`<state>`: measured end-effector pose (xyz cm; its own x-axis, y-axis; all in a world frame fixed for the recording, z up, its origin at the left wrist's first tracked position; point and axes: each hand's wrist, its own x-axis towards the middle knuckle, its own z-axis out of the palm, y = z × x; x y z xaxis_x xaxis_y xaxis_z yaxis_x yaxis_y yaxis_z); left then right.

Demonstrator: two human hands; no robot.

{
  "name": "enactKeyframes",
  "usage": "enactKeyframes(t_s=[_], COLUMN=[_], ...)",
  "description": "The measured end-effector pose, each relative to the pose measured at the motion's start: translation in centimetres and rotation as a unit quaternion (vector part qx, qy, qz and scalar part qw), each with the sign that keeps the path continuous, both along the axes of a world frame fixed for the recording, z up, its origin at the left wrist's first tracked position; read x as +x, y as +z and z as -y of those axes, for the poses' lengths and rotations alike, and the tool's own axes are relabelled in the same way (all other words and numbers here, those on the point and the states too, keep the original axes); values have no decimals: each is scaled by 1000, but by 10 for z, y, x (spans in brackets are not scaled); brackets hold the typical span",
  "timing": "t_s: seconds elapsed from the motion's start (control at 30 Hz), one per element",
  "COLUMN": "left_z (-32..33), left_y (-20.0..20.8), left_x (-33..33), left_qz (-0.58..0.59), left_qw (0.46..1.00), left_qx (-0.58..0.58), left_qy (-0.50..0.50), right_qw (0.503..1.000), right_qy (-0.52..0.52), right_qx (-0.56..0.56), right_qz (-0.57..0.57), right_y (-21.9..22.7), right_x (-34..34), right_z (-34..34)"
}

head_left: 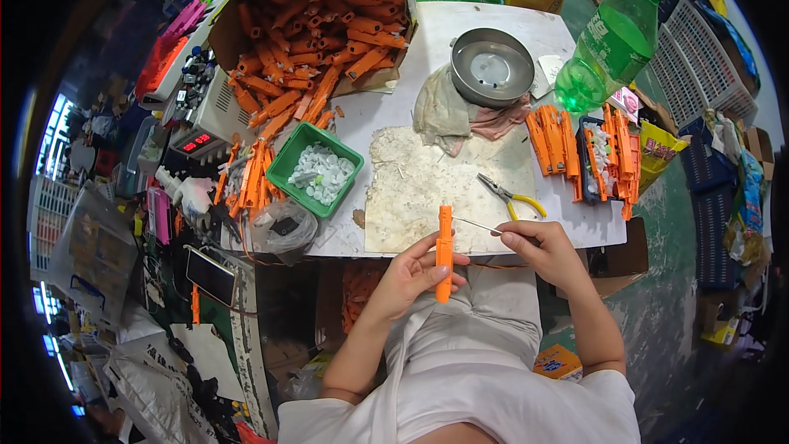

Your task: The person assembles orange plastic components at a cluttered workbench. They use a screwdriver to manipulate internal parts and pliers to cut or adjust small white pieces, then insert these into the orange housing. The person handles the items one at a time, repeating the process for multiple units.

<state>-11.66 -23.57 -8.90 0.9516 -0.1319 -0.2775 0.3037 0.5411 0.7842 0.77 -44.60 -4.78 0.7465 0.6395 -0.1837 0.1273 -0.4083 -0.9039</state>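
Note:
My left hand (413, 277) is closed round a long, narrow orange plastic part (444, 255), held upright over my lap at the table's near edge. In my right hand (542, 253) is a thin metal rod tool (475, 224), perhaps a screwdriver; my fingers hide its handle. The rod's tip points left and lies close to the upper end of the orange part; whether it touches, I cannot tell. Just beyond my right hand, pliers (511, 196) with yellow handles rest on a stained pale sheet (403, 214). A green tray (288, 156) of small whitish clear plastic pieces stands to the left.
A big box (394, 78) spills orange parts at the back left. Behind the sheet, a metal bowl (522, 66) sits on rags (440, 107). A green plastic bottle (604, 49) stands at the right, near rows of orange parts (552, 141). A device with a red display (197, 144) is at left.

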Motion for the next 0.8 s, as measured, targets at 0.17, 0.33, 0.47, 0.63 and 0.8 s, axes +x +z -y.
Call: enactKeyframes(t_s=[0.17,0.33,0.47,0.63,0.8], left_z=[-5,-10,-8,1,0], left_y=[3,10,11,10,5], left_x=[-3,-3,3,6,3], left_qz=[-11,-3,-13,-38,-11], left_qw=[1000,997,996,997,999], left_qx=[15,38,40,49,50], left_qy=[-20,-73,-84,-42,-3], right_qw=[999,965,944,931,999], right_qy=[25,21,56,35,34], right_qx=[-8,52,124,11,15], right_qz=[20,-255,-301,362,-29], right_y=[8,13,-21,-16,3], right_x=[3,11,23,-11,-9], right_z=[0,7,17,9,14])
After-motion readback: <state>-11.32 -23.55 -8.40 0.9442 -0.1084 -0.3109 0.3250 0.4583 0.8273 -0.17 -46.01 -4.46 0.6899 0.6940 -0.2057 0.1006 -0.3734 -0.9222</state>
